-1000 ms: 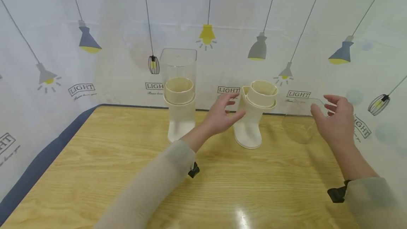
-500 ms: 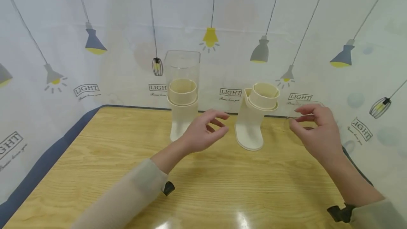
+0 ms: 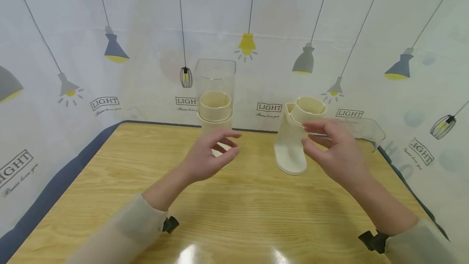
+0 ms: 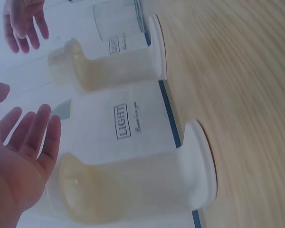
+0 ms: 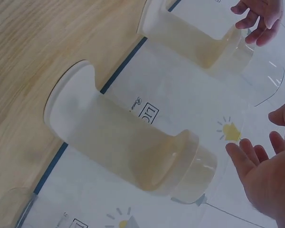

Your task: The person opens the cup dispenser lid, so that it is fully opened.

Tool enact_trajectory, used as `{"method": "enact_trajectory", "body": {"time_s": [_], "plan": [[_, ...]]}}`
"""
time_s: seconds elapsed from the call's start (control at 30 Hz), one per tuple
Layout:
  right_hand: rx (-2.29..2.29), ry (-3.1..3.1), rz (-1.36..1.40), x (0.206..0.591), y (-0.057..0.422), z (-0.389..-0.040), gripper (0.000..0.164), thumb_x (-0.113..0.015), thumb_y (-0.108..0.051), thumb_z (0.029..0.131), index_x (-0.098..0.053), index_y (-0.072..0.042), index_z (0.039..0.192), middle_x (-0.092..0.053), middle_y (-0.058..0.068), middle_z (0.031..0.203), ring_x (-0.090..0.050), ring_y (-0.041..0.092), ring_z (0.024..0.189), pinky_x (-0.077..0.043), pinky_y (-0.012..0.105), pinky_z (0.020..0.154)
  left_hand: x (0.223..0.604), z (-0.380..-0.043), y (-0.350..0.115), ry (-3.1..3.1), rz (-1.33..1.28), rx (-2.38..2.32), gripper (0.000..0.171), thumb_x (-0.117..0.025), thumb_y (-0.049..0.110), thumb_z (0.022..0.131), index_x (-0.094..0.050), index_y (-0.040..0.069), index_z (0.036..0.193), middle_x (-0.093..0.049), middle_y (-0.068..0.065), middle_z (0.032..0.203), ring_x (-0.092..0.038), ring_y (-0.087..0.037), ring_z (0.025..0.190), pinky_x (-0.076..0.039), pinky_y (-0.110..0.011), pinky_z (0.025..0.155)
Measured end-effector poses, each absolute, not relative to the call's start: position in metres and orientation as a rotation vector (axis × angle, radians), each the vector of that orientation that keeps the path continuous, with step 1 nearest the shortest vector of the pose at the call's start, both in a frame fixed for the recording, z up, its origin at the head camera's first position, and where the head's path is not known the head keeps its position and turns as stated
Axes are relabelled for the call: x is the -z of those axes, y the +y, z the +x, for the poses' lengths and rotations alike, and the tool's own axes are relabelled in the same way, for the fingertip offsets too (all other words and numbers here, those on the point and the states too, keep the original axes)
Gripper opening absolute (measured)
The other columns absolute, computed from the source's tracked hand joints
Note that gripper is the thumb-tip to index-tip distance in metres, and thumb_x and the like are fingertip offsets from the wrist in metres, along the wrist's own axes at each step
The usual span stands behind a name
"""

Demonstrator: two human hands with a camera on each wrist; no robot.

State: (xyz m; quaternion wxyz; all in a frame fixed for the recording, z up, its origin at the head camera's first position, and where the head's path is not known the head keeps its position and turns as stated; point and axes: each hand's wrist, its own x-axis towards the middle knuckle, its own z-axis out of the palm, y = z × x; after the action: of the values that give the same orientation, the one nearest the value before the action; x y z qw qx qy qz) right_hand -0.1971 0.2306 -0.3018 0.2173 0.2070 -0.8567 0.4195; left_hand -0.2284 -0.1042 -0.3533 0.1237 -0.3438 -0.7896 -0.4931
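My left hand (image 3: 209,154) hovers before the left cream dispenser stand (image 3: 215,113), fingers loosely bent, holding nothing. A clear container (image 3: 216,70) sits upright around that stand's round collar. My right hand (image 3: 335,150) hangs in front of the right cream stand (image 3: 289,150), also holding nothing; its fingertips overlap the stand's collar in the head view, but the right wrist view shows the hand (image 5: 270,175) apart from the stand (image 5: 114,128). Behind the right hand, a second clear container (image 3: 366,129) stands on the table, partly hidden. The right stand's collar has nothing on it.
Both stands are near the back edge of the wooden table (image 3: 238,215). A white curtain (image 3: 157,31) printed with hanging lamps rises behind and at the sides. Black camera mounts (image 3: 373,241) are strapped on the wrists.
My left hand has drawn left and back, from beside the right stand to before the left one. My right hand has moved left from the second clear container towards the right stand.
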Motion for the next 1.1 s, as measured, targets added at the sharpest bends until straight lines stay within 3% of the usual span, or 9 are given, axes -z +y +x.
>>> {"method": "enact_trajectory", "body": {"time_s": [0.13,0.33,0.5,0.73,0.83,0.93,1.1], "plan": [[-1.075,-2.420,0.610,0.291,0.214,-0.202,0.043,-0.080,-0.005,0.097,-0.071,-0.007,0.139,-0.063,0.009,0.146,-0.060,0.018,0.136,-0.053,0.013,0.107,0.350,-0.227,-0.122,-2.300,-0.948,1.433,0.036,-0.073,0.009,0.103,-0.070,0.009,0.139,-0.072,-0.009,0.136,-0.078,-0.025,0.112,-0.066,-0.036,0.090],[-1.102,-2.431,0.658,0.279,0.189,-0.215,0.047,-0.081,-0.006,0.097,-0.070,-0.010,0.142,-0.060,0.009,0.151,-0.059,0.028,0.140,-0.055,0.049,0.116,0.346,-0.231,-0.146,-2.302,-0.835,1.415,0.036,-0.074,0.010,0.104,-0.070,0.008,0.139,-0.071,-0.012,0.136,-0.076,-0.026,0.115,-0.064,-0.034,0.090],[-1.125,-2.427,0.705,0.269,0.168,-0.229,0.047,-0.081,-0.010,0.098,-0.069,-0.008,0.143,-0.060,0.011,0.150,-0.060,0.031,0.139,-0.054,0.055,0.118,0.342,-0.238,-0.165,-2.299,-0.751,1.389,0.039,-0.076,0.011,0.103,-0.068,0.005,0.140,-0.070,-0.013,0.139,-0.075,-0.029,0.118,-0.062,-0.031,0.089],[-1.099,-2.481,0.752,0.252,0.142,-0.250,0.050,-0.080,-0.019,0.101,-0.065,-0.012,0.148,-0.057,0.013,0.151,-0.062,0.031,0.139,-0.051,0.052,0.121,0.338,-0.260,-0.184,-2.278,-0.640,1.474,0.047,-0.076,0.013,0.103,-0.064,0.008,0.148,-0.065,-0.013,0.146,-0.072,-0.036,0.123,-0.059,-0.021,0.090],[-1.041,-2.479,0.778,0.247,0.130,-0.260,0.048,-0.076,-0.022,0.104,-0.064,-0.013,0.150,-0.057,0.012,0.153,-0.059,0.030,0.142,-0.049,0.052,0.122,0.337,-0.273,-0.188,-2.302,-0.606,1.497,0.058,-0.077,0.017,0.102,-0.057,0.009,0.156,-0.059,-0.013,0.154,-0.066,-0.037,0.133,-0.060,-0.029,0.096],[-0.972,-2.459,0.806,0.243,0.118,-0.269,0.047,-0.071,-0.025,0.108,-0.063,-0.014,0.152,-0.055,0.012,0.159,-0.051,0.030,0.150,-0.043,0.052,0.127,0.338,-0.286,-0.191,-2.339,-0.557,1.537,0.072,-0.080,0.023,0.101,-0.047,0.014,0.164,-0.050,-0.010,0.164,-0.058,-0.036,0.145,-0.058,-0.044,0.107],[-0.894,-2.434,0.832,0.236,0.099,-0.282,0.050,-0.067,-0.031,0.110,-0.060,-0.017,0.157,-0.048,0.010,0.170,-0.039,0.028,0.162,-0.035,0.053,0.133,0.336,-0.307,-0.190,-2.363,-0.537,1.666,0.091,-0.083,0.030,0.097,-0.032,0.020,0.172,-0.040,-0.009,0.174,-0.045,-0.035,0.157,-0.046,-0.060,0.123]]}}
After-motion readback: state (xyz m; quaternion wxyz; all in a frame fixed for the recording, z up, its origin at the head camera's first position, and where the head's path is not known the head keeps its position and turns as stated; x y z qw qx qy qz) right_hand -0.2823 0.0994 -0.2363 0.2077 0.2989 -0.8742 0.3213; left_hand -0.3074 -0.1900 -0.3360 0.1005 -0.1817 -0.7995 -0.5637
